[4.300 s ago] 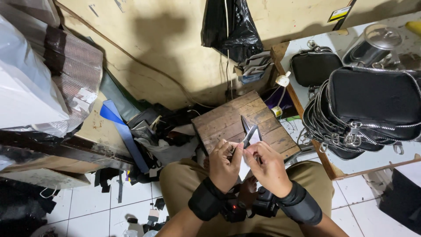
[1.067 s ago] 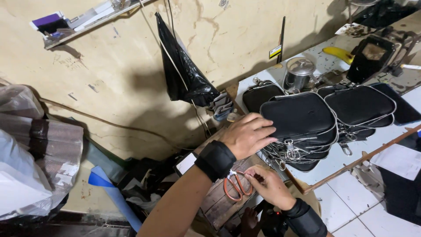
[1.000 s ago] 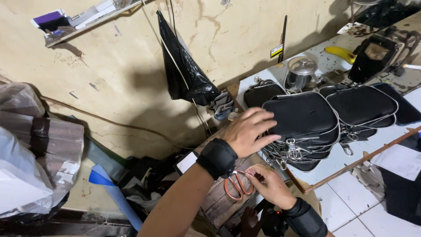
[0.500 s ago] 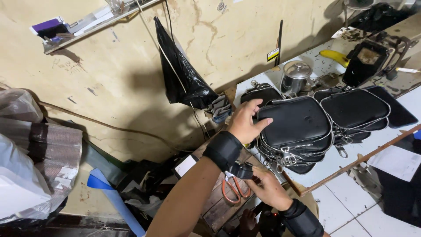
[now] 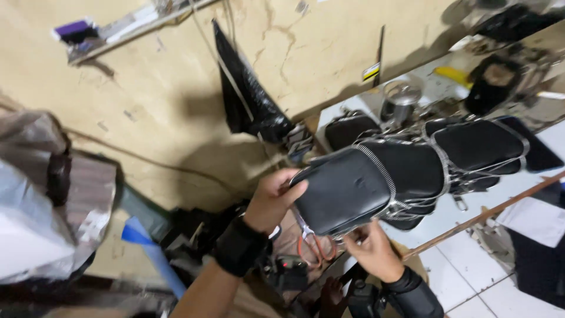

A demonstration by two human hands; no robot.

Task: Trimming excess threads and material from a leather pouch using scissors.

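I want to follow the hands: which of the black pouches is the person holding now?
The nearest pouch, at the left end of the pile: the left hand grips its edge; the right hand is under it.

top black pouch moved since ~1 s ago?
Yes. The top black pouch, held by the left hand, has come off the pouch stack toward the person, away from the metal pot.

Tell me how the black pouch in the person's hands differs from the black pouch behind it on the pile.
The near pouch is gripped by the left hand, lifted and tilted; the far pouch lies untouched on the pile. The near one fills more of the picture. Both are black with silver zip edging.
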